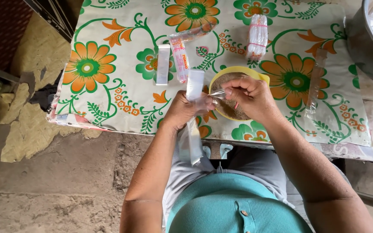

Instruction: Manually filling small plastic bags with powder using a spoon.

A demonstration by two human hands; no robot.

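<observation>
Just a long, clear, narrow plastic sleeve (194, 129)

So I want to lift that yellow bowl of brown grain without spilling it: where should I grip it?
Grip the yellow bowl by its far rim, coming from the table's far side. That arc shows bare; the right hand and left hand, pinching a clear pouch, cover the near rim. Keep it level.

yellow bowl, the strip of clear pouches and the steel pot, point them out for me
yellow bowl (234, 70), head view, far rim
strip of clear pouches (194, 84), head view, upper end above the left hand
steel pot (365, 47), head view, outer wall
</observation>
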